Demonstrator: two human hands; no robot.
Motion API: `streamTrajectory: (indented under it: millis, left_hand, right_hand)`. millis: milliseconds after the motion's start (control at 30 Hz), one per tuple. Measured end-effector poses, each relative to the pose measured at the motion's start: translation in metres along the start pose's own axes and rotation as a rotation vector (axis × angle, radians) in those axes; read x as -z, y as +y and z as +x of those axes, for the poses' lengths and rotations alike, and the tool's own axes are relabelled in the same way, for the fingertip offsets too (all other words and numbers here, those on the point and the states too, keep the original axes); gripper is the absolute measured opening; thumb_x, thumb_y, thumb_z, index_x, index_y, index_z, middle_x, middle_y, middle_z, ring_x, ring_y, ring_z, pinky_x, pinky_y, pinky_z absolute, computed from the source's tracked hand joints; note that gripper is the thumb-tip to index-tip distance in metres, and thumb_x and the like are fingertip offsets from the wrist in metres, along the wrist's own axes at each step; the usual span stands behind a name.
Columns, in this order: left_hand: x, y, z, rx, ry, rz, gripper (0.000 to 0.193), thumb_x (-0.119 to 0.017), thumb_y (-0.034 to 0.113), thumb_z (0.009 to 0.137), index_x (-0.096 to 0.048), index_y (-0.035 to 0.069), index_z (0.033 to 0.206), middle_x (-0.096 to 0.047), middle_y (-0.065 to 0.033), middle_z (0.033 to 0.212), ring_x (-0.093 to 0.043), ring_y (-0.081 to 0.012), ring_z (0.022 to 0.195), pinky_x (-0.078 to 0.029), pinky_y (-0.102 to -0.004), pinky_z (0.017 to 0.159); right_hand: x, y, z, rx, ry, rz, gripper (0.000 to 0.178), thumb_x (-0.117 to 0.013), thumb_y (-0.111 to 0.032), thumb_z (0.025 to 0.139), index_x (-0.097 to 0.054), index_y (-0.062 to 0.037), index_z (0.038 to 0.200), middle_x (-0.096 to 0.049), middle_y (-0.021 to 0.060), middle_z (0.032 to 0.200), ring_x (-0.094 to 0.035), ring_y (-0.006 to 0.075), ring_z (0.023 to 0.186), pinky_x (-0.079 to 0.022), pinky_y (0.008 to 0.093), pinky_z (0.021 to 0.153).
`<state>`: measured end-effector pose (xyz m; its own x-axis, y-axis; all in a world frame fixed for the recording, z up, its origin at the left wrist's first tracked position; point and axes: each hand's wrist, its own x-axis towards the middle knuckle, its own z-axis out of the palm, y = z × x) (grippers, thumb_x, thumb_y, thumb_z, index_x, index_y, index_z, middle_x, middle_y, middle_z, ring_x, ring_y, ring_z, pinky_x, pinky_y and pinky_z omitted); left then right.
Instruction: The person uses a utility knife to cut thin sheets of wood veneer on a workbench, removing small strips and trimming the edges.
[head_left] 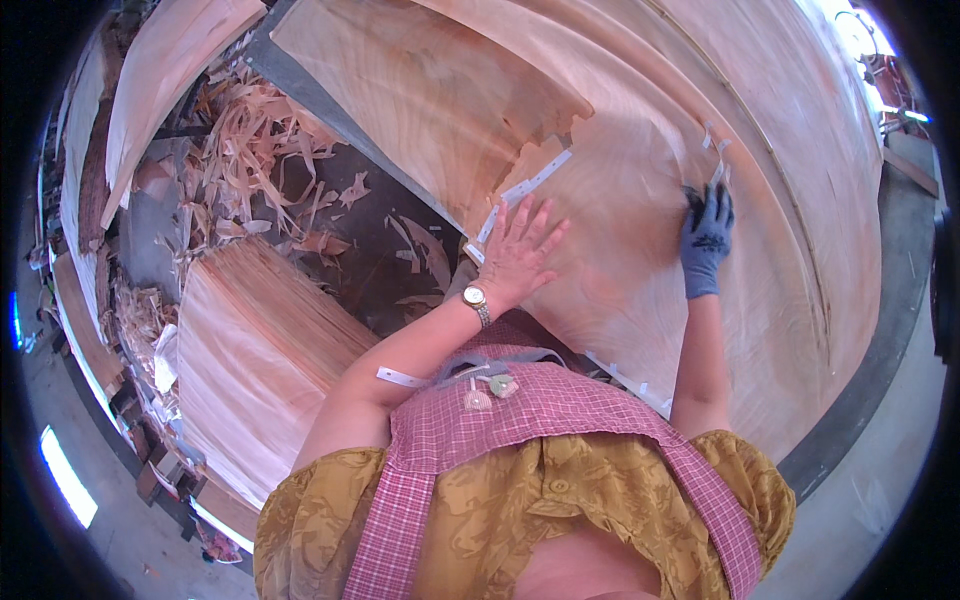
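Note:
My left hand (521, 249), bare with a wristwatch (474, 296), lies flat with fingers spread on a thin sheet of wood veneer (620, 250). Just beyond its fingertips, a row of white tape strips (536, 178) runs along the ragged seam with a second, darker veneer piece (430, 90). Farther right, my right hand (707, 243), in a blue-grey glove, has its fingertips closed at the lower end of a short white tape strip (718, 171). Its thumb side is blurred. More small tape pieces stick to the sheet beside it. Another white strip (401, 377) clings to my left forearm.
A thick stack of veneer sheets (270, 330) stands at the left. Behind it lie heaps of torn veneer scraps (262, 150). Large, wavy veneer sheets (800, 130) cover the right side, with a grey table edge (850, 430) beneath them.

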<state>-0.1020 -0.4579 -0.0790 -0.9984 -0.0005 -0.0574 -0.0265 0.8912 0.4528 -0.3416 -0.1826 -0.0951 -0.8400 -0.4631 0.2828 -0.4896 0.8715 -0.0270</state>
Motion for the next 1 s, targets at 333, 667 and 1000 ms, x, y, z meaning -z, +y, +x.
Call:
streamTrajectory:
  millis: [333, 667, 1000]
  left_hand:
    - [0.003, 0.002, 0.008, -0.035, -0.016, -0.003, 0.089, -0.078, 0.047, 0.075, -0.039, 0.022, 0.150, -0.025, -0.0134, 0.160, -0.016, -0.0376, 0.150, -0.012, -0.0607, 0.120]
    - [0.009, 0.008, 0.016, 0.000, -0.031, 0.025, 0.082, -0.079, 0.045, 0.075, -0.045, 0.022, 0.146, -0.030, -0.0143, 0.156, -0.019, -0.0372, 0.149, -0.014, -0.0612, 0.119]
    - [0.010, 0.007, 0.017, -0.019, -0.040, 0.020, 0.088, -0.080, 0.046, 0.072, -0.042, 0.024, 0.149, -0.027, -0.0127, 0.159, -0.017, -0.0364, 0.150, -0.012, -0.0616, 0.120]
  right_hand:
    - [-0.014, 0.089, -0.038, -0.334, -0.008, -0.024, 0.044, -0.053, -0.025, 0.099, -0.053, -0.0007, 0.135, -0.056, 0.0226, 0.135, -0.051, 0.0390, 0.126, -0.041, 0.0483, 0.106]
    - [0.001, 0.009, 0.154, 0.253, 0.121, -0.095, 0.032, -0.058, -0.026, 0.097, -0.063, -0.0210, 0.128, -0.062, 0.0145, 0.124, -0.055, 0.0372, 0.119, -0.047, 0.0474, 0.099]
    - [-0.072, 0.063, 0.260, 0.082, -0.130, -0.167, 0.032, -0.058, -0.041, 0.096, -0.057, -0.0118, 0.109, -0.066, 0.0135, 0.111, -0.063, 0.0398, 0.103, -0.054, 0.0521, 0.079]
